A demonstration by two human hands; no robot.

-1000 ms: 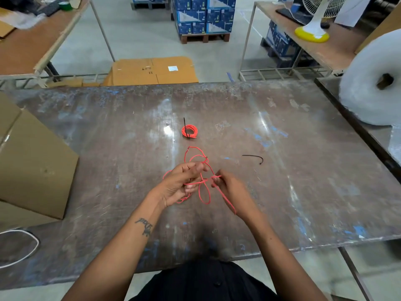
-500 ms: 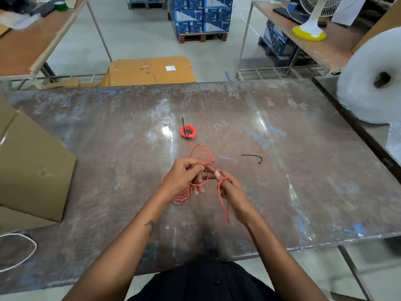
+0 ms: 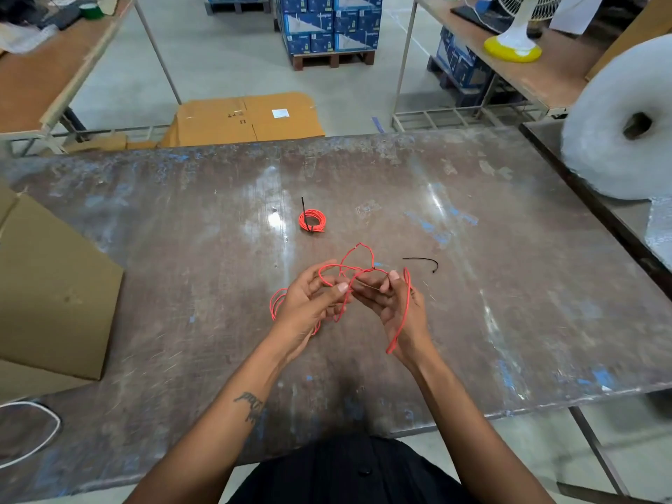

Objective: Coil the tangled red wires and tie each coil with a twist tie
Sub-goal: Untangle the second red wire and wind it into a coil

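Scuffed metal worktop is carrying one tied red wire coil. Both hands, left and right, are pinching the tangled red wire. Loose black twist tie is waiting unused.

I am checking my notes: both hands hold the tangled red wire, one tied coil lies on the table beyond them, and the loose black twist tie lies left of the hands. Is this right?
Not quite. The head view shows the loose black twist tie to the right of the hands, not left. The rest holds: the left hand and right hand hold the tangled red wire, and the tied coil lies on the table beyond them.
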